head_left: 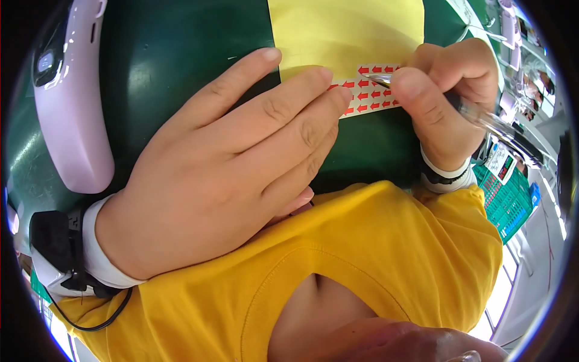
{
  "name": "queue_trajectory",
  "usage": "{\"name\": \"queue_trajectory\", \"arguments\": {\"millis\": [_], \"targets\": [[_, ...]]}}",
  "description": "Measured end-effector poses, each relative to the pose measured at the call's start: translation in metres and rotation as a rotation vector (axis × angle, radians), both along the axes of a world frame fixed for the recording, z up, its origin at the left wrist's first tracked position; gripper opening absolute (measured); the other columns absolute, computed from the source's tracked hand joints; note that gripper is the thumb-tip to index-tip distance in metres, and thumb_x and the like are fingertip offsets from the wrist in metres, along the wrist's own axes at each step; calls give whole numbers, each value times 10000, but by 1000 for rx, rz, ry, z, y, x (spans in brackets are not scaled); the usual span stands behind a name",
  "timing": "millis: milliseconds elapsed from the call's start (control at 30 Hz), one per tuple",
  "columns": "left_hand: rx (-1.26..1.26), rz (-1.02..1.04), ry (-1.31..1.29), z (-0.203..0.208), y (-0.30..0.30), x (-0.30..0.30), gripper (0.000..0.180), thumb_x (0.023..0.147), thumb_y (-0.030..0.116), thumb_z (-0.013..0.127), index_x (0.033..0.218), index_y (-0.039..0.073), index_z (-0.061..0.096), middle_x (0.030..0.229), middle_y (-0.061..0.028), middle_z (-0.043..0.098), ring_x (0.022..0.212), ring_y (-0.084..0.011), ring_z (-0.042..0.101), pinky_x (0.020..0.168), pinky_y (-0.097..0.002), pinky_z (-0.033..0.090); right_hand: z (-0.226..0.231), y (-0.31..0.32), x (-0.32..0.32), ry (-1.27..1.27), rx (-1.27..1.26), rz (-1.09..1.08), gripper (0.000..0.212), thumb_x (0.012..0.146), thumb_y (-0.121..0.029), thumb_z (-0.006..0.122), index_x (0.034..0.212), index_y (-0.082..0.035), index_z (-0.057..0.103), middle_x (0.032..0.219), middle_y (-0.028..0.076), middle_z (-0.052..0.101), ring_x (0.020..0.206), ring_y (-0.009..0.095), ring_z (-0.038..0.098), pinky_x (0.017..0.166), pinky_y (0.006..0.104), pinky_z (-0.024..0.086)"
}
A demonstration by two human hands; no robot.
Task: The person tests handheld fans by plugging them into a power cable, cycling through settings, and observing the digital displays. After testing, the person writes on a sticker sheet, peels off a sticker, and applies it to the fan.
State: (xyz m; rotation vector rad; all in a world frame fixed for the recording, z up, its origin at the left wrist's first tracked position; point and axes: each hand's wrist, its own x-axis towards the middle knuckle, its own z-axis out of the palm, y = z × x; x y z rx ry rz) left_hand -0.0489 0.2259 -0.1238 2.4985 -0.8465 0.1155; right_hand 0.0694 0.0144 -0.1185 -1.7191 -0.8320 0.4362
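Observation:
My left hand (241,151) lies flat and open, fingers stretched out, its fingertips on the left end of a strip of red arrow stickers (362,96). The strip is pale with several rows of small red arrows, and it overlaps the lower edge of a yellow sheet (344,36). Closed round a pen (506,134) with a clear barrel, my right hand (449,99) rests at the strip's right end. The pen's metal tip points left over the arrows; whether it touches the strip I cannot tell. Part of the strip is hidden under my fingers.
On the dark green tabletop (181,54) at far left stands a lavender plastic device (75,127) with a dark display. At right, beyond my wrist, is a green crate (503,208) with a paper label. Similar lavender devices appear at the upper right.

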Motion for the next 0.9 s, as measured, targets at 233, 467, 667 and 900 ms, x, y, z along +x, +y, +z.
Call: {"name": "queue_trajectory", "arguments": {"millis": [233,467,667,900], "targets": [[34,40,65,2,-5,-2,358,798,194,538,1057,-32,638,1215,-124,602,1179,-290,534,1038,-481,370,5,1,0,266,35,-39,240,834,59,602,814,-65,398,610,33,465,529,79,369,523,231,323],[40,42,68,0,-6,-5,285,813,157,522,1007,-29,617,1206,-114,610,1158,-285,549,1013,-451,402,-1,3,-2,85,60,-15,235,839,48,614,814,-62,408,587,21,451,495,68,334,502,217,301],[52,57,77,1,-9,-3,249,827,165,519,968,-17,612,1203,-109,615,1158,-279,551,1008,-438,403,-3,3,-6,78,32,-90,229,838,81,592,797,-62,418,575,22,445,476,67,311,481,223,281],[37,52,116,5,-11,-1,266,818,196,543,964,-15,612,1204,-116,614,1147,-280,555,998,-435,408,-1,5,-9,47,-3,-92,243,821,99,602,794,-62,423,587,23,452,487,59,324,487,215,288]]}}
